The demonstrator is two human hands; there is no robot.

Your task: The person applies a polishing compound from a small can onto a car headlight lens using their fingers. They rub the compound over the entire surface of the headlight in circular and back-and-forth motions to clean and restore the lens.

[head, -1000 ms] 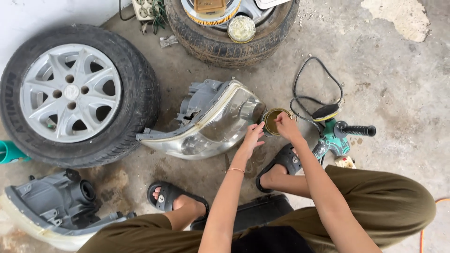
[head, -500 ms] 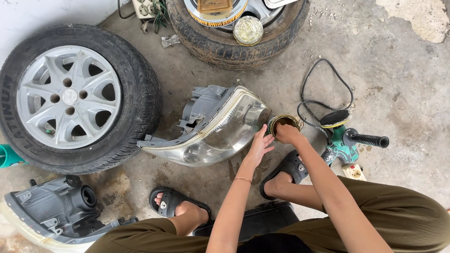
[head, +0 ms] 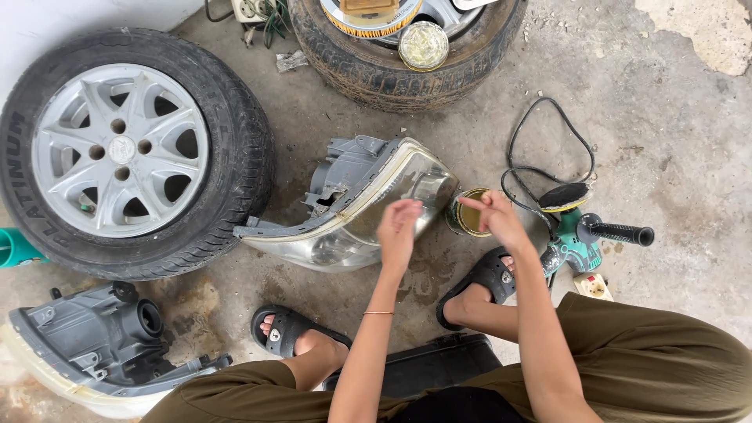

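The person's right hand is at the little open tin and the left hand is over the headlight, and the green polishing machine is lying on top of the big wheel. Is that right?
Not quite. The head view shows the green polishing machine lying on the concrete floor, beside the tin, not on the big wheel. The rest holds: the right hand is at the tin and the left hand is over the headlight.

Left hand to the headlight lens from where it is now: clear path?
Probably yes. The left hand hovers right over the headlight lens with nothing between them; the right hand is off to the side at the small open tin.
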